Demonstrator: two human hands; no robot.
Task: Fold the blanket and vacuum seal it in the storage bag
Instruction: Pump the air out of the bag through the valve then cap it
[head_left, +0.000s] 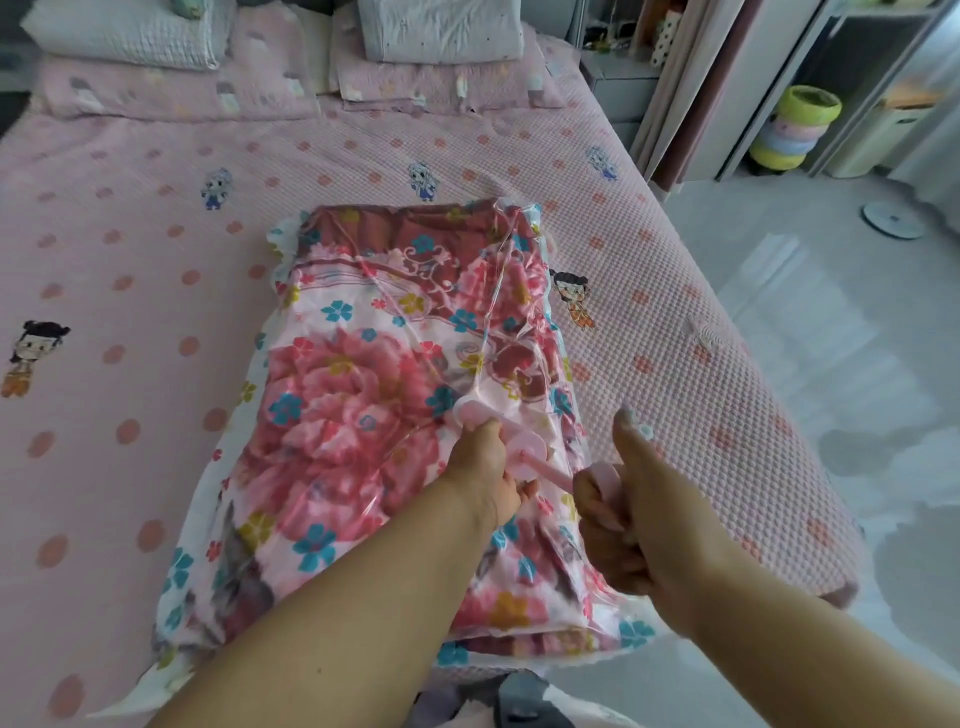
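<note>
While the bag (374, 395), blanket (337, 374) folded inside, lay flat on the bed (130, 249), the left hand (485, 473) gripped the pump (501, 441) body, likely steadying it on the valve, and the right hand (631, 512) clasped its handle, rod drawn out.

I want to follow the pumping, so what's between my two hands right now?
In the head view, a thin pink pump rod bridges the left hand on the pump body and the right hand on the handle, above the bagged blanket.
</note>
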